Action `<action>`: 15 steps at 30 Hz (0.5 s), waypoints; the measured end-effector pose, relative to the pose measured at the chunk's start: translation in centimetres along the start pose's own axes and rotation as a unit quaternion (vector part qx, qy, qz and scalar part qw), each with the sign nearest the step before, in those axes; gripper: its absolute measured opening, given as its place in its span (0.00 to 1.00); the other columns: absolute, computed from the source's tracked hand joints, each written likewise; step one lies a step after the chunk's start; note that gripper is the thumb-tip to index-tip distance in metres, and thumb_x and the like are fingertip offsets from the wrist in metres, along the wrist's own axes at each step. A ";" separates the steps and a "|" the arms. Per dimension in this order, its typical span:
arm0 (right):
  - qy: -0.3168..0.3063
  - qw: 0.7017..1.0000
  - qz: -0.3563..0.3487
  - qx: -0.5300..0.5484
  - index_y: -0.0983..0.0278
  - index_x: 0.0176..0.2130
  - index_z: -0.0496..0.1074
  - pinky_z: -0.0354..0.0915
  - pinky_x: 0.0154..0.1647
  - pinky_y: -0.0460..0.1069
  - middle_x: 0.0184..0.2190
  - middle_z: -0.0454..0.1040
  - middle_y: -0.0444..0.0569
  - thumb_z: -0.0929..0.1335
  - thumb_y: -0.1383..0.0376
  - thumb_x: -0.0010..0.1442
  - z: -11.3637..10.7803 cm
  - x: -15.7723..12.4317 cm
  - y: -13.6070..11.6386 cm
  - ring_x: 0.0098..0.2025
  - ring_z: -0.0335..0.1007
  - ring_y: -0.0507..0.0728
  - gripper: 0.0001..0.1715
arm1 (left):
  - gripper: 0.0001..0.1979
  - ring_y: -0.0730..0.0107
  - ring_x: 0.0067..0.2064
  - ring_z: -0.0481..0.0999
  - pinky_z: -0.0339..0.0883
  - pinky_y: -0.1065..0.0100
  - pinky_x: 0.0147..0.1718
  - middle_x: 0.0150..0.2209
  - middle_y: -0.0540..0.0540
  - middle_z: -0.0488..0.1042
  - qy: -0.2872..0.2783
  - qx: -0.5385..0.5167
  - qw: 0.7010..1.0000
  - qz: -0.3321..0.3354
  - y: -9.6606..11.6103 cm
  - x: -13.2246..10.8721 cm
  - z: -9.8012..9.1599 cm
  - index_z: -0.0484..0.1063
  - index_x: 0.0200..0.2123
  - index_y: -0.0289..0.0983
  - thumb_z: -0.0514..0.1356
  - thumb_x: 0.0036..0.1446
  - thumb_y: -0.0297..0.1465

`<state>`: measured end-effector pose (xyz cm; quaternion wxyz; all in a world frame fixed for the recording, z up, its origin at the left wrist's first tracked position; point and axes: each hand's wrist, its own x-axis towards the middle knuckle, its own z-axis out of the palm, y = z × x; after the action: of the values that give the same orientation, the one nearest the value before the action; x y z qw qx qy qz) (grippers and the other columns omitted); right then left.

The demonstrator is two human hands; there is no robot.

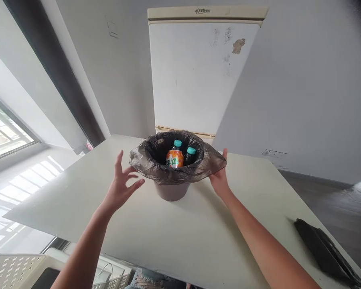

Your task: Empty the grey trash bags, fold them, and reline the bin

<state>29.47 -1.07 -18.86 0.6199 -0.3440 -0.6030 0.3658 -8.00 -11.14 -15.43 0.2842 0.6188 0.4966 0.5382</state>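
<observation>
Behind the bin [172,192], a white refrigerator [195,76] stood against the grey wall, and we worked at a pale bench [168,241] that carried the bin upright. A dark, see-through bag [168,176] lined it, its loose edge flaring out around the rim. Two bottles with teal caps stood inside the bin: an orange-labelled bottle [174,159] and, to its right, a darker bottle [188,158]. Left of the bin, our left hand [124,182] was spread and held nothing, close to the bag's edge. Right of the bin, our right hand [219,176] met the bag's drawn-out corner; plastic hid part of it, so we could not tell whether it gripped. We judged the bag light, limp, slippery and easily torn, best taken by a gathered fold at each side; the bin looked stiffer, firmest beneath its rim.
</observation>
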 end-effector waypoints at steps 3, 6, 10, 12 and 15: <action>-0.051 0.998 -0.018 -0.029 0.50 0.79 0.53 0.70 0.68 0.63 0.65 0.77 0.55 0.76 0.46 0.63 -0.4 3.0 -4.8 0.64 0.76 0.67 0.56 | 0.55 0.56 0.55 0.81 0.77 0.57 0.53 0.62 0.37 0.78 -0.004 0.006 0.996 0.092 1.6 2.5 1.2 0.45 0.80 0.51 0.74 0.59 0.41; -0.133 0.987 -0.027 -0.082 0.58 0.52 0.85 0.74 0.62 0.60 0.52 0.84 0.53 0.75 0.54 0.63 -1.5 6.3 -8.8 0.55 0.81 0.66 0.19 | 0.23 0.55 0.52 0.82 0.77 0.59 0.51 0.54 0.39 0.82 0.039 0.076 0.987 0.139 4.7 5.6 0.6 0.81 0.56 0.41 0.70 0.61 0.44; -0.101 0.988 -0.028 -0.109 0.60 0.37 0.85 0.76 0.47 0.55 0.37 0.83 0.48 0.74 0.62 0.60 -3.5 8.8 -12.8 0.42 0.80 0.60 0.06 | 0.17 0.64 0.38 0.79 0.74 0.64 0.40 0.34 0.46 0.82 0.081 0.162 0.972 0.151 10.2 9.1 -0.6 0.85 0.35 0.39 0.65 0.67 0.46; -0.070 0.992 -0.008 -0.105 0.60 0.36 0.84 0.76 0.41 0.53 0.34 0.81 0.47 0.75 0.63 0.59 -4.2 8.9 -14.6 0.38 0.77 0.58 0.05 | 0.17 0.68 0.34 0.77 0.72 0.66 0.37 0.29 0.48 0.80 0.139 0.154 0.962 0.177 12.7 10.1 -0.5 0.84 0.32 0.39 0.66 0.67 0.44; -0.022 0.997 0.009 -0.071 0.60 0.35 0.84 0.74 0.35 0.52 0.31 0.78 0.47 0.77 0.62 0.60 -4.3 8.3 -16.9 0.33 0.73 0.55 0.04 | 0.16 0.71 0.32 0.76 0.74 0.67 0.37 0.27 0.49 0.77 0.208 0.063 0.952 0.217 15.4 10.5 0.9 0.81 0.29 0.36 0.67 0.67 0.39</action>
<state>34.48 -2.12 -0.25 0.5773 -0.3844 -0.6380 0.3346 -3.20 -6.61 2.00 0.0114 0.6024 0.4313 0.6715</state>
